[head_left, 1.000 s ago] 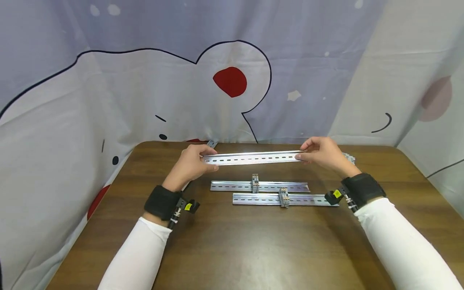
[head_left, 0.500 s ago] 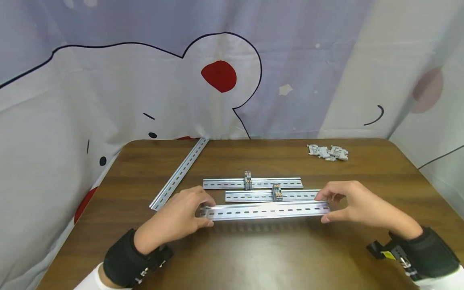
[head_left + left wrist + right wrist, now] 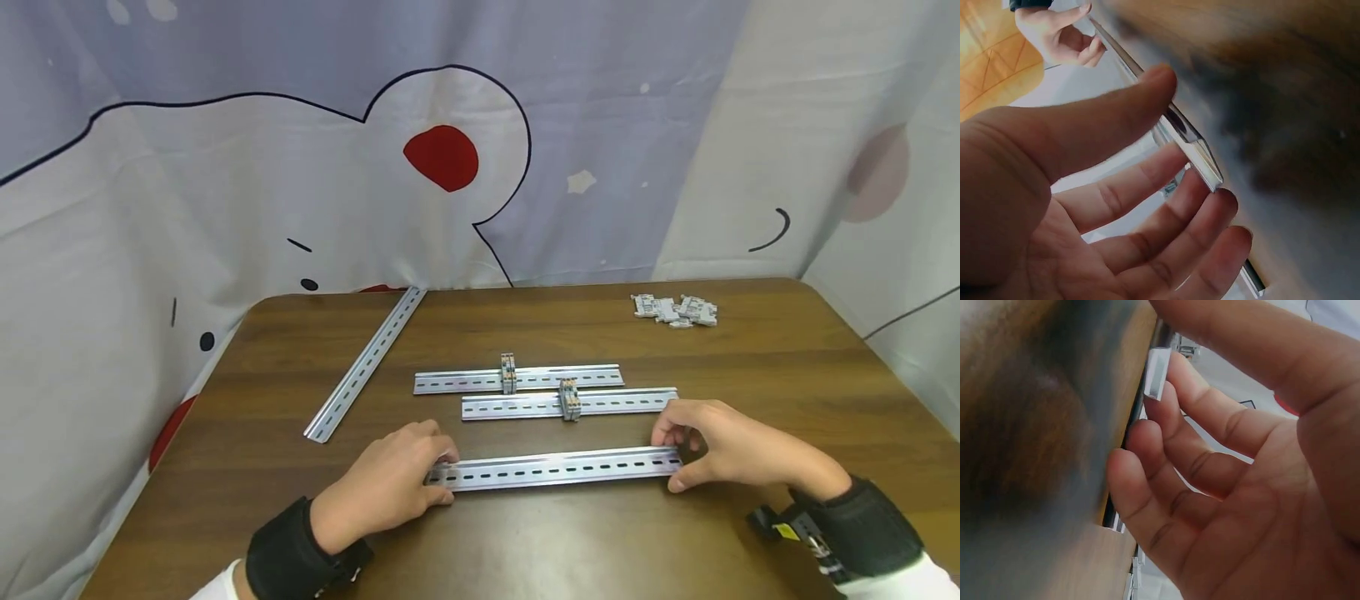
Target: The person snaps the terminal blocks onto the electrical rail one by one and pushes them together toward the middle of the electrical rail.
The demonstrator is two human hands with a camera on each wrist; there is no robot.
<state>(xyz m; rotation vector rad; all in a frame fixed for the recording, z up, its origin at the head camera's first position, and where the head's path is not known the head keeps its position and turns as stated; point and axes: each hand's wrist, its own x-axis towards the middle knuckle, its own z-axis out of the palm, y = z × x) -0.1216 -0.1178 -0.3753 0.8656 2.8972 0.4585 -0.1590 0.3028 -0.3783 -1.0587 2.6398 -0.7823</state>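
A slotted metal DIN rail (image 3: 555,469) lies crosswise at the near part of the wooden table, low at or just above its surface. My left hand (image 3: 393,479) grips its left end, thumb on the near edge and fingers on the far edge. At the right end my right hand (image 3: 738,447) holds it the same way, and the rail's end shows between thumb and fingers in the right wrist view. Beyond it lie two more DIN rails, the farther (image 3: 457,382) and the nearer (image 3: 622,402). Each carries a small group of grey terminal blocks (image 3: 508,373), clipped upright.
Another bare DIN rail (image 3: 366,367) lies slanted at the left, reaching the back edge. Several loose terminal blocks (image 3: 675,310) form a flat pile at the back right. A printed curtain (image 3: 300,192) hangs behind the wooden table (image 3: 247,367).
Both hands have brought the held rail from above the back of the table toward me and down, to the near side of the two rails with blocks. The head view has shifted slightly.
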